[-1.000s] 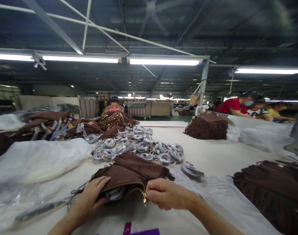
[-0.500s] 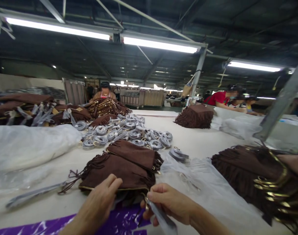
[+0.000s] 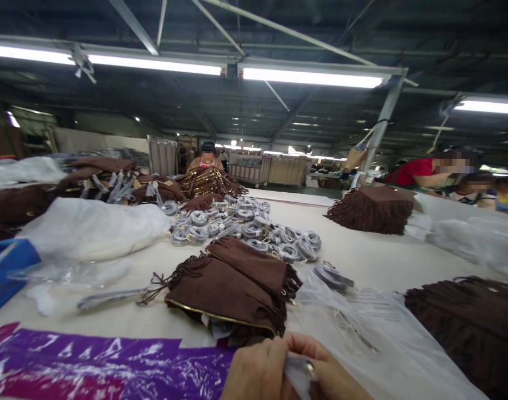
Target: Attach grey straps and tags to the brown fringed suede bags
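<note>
A brown fringed bag with a gold zip along its near edge lies on the table in front of me. My left hand and my right hand meet at its near right corner, both closed. Between them shows a strap wrapped in pale film with a metal fitting; my right hand grips it. What the fingers of my left hand pinch is hidden. Another wrapped strap extends from the bag's left tassel. Purple printed plastic lies left of my hands.
Coiled grey wrapped straps are heaped beyond the bag. Stacks of brown fringed bags stand at the far right and near right. A blue bin and a white plastic bundle are at left. Co-workers sit across and at right.
My left hand has left the bag's front and moved right to join my right hand at the strap. The view has turned left, bringing the blue bin in.
</note>
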Motion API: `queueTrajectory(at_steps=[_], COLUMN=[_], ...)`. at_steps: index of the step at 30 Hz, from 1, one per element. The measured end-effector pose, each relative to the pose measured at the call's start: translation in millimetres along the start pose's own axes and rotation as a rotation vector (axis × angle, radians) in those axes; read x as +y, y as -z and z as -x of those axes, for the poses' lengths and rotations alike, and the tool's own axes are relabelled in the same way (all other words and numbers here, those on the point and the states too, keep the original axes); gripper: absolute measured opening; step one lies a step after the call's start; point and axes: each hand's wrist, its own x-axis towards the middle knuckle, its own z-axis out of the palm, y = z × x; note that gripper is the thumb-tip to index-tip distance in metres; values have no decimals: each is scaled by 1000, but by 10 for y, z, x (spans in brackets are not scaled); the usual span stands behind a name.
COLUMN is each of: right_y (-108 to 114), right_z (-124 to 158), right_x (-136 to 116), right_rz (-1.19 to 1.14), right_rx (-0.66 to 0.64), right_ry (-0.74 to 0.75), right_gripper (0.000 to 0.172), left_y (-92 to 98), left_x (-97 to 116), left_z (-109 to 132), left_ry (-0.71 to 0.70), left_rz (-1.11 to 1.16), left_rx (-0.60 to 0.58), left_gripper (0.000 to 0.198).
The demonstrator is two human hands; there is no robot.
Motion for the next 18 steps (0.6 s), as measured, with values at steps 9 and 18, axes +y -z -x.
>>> queueTrajectory(at_steps=[9,18], right_y=[-553,-1130], right_z=[-61,-624], right_x=[-835,-2085], right_rz=[555,431], right_rx=[69,113], right_ry=[347,429], right_gripper=[25,13], left_y=[1186,2155], left_x=[193,-176], left_z=[-303,-70], left_ry=[-10,-21], left_rz=[432,57], left_rx=[136,223], left_gripper=[16,67])
